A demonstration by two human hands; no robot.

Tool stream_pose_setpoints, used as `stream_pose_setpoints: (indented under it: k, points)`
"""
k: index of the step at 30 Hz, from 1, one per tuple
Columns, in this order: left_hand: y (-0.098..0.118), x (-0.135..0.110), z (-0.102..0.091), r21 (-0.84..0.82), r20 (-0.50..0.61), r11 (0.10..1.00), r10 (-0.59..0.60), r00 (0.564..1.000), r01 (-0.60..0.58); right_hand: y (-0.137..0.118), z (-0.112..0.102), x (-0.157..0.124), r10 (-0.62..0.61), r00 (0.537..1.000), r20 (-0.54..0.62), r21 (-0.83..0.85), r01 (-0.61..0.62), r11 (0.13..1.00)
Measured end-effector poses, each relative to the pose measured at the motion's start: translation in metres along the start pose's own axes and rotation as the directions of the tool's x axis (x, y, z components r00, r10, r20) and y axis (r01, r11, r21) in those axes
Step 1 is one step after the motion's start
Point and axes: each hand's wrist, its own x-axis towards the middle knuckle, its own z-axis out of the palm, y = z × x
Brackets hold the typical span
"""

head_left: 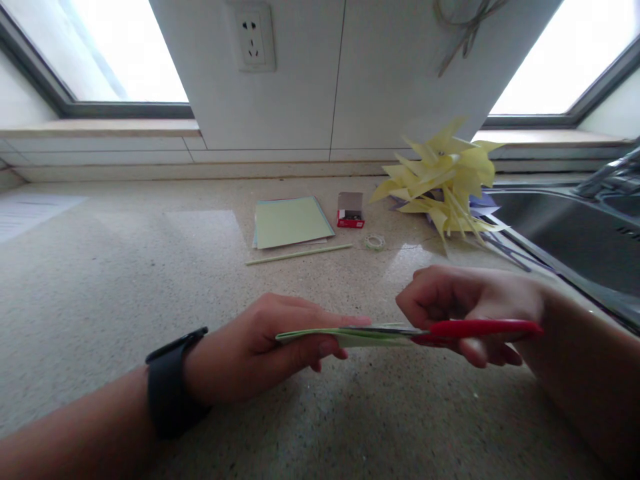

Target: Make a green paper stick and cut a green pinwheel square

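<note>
The counter (125, 287) fills most of my feed, speckled and pale, running back to a white wall (300, 100). I have a bright window at each side up top, the left one (110, 53) and the right one (555, 60). At my far right sits the metal sink (540, 220), its edge meeting the counter.

Below, over the near part of the counter, I see both hands. The left hand (260, 340) is pinching folded green paper (370, 339) between thumb and fingers. The right hand (455, 300) is curled around the red handles of the scissors (475, 329). I get the scissors nearly edge-on, blades pointing left and lying along the paper, just short of the left fingertips; I can't tell how far apart the blades stand.

Beyond the right hand, yellow pinwheels (445, 173) lie heaped beside the sink, with some purple showing underneath. Left of them, near the middle of the counter, I have a stack (290, 223) of coloured sheets, pale green on top. A black watch (173, 383) wraps the left wrist. A thin stick (300, 255) lies just in front of the stack, a small red box (351, 219) stands open just to its right, and smallest of all is a whitish ring (375, 242) in front of the box.
</note>
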Motion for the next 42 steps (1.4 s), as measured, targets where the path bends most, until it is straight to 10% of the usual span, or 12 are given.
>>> stream_pose_setpoints:
  k: [8,42]
  points:
    - [-0.004,-0.006,0.0,0.062,-0.156,0.997,0.044,0.987,-0.035,-0.005,-0.007,-0.007,-0.027,0.999,-0.043,-0.032,0.026,0.999]
    - [0.0,-0.001,0.001,0.154,-0.019,0.987,0.043,0.999,-0.04,0.001,0.0,0.002,-0.002,1.0,0.001,-0.048,0.002,0.999]
